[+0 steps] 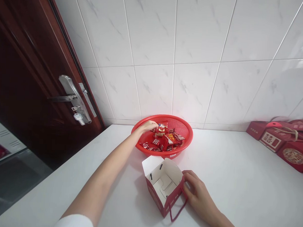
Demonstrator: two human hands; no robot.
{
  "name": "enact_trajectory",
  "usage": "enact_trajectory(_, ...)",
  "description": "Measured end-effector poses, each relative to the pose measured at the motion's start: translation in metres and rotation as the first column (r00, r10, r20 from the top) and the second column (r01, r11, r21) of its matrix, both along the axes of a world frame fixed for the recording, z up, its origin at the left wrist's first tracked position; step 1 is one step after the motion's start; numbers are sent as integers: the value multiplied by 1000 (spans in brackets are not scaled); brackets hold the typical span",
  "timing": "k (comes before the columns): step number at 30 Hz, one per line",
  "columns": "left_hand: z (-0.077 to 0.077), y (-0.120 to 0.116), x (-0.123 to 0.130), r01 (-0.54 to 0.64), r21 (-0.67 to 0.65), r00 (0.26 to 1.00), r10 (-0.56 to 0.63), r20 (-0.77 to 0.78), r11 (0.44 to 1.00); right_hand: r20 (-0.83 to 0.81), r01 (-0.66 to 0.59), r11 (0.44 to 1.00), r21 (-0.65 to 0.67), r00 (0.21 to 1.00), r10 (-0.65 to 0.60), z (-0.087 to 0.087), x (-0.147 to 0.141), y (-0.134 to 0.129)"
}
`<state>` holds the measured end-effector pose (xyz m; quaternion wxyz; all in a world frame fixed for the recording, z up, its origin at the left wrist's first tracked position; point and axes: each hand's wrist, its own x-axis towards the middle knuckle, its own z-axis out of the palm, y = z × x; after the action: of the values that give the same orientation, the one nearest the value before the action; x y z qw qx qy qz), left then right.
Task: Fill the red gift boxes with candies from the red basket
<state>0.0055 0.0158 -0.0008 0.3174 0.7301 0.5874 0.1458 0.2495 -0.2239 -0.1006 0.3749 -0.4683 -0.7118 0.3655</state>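
My left hand (150, 125) reaches over the rim of a red plastic basket (185, 129), its fingers closed on a small red snack packet (163, 128). Beneath that packet, several other red wrapped snacks (171, 138) lie heaped in the basket. Nearer to me, a dark red paper gift box (174, 196) stands with its top flaps up, and its white inside shows no contents. My right hand (197, 191) grips the right side of this box, thumb in front and fingers behind. A red cord handle (178, 214) hangs from the box beside that hand.
Several closed red gift boxes (282, 139) stand at the right on the white table (226, 162). A tiled wall (192, 88) runs along the back. At the left is a dark wooden door (26, 56) with keys (78, 117) in its lock.
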Motion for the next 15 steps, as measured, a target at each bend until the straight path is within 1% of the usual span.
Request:
enact_trajectory(4, 1, -4, -1, 35, -11, 982, -37, -187, 999, -2, 10, 1000, 8, 1000, -10, 0, 0, 0)
enact_trajectory(8, 1, -5, -1, 75, -69, 931, -95, -353, 995, -8, 10, 1000, 14, 1000, -10, -1, 0, -1)
enact_trajectory(12, -2, -5, 2, 97, -185, 874, -172, -454, 978, 4, -2, 1000, 4, 1000, 2, -1, 0, -1)
enact_trajectory(15, -4, -6, 5, 81, -226, 854, -185, -487, 971, 9, -7, 1000, -6, 1000, 7, 0, 0, -1)
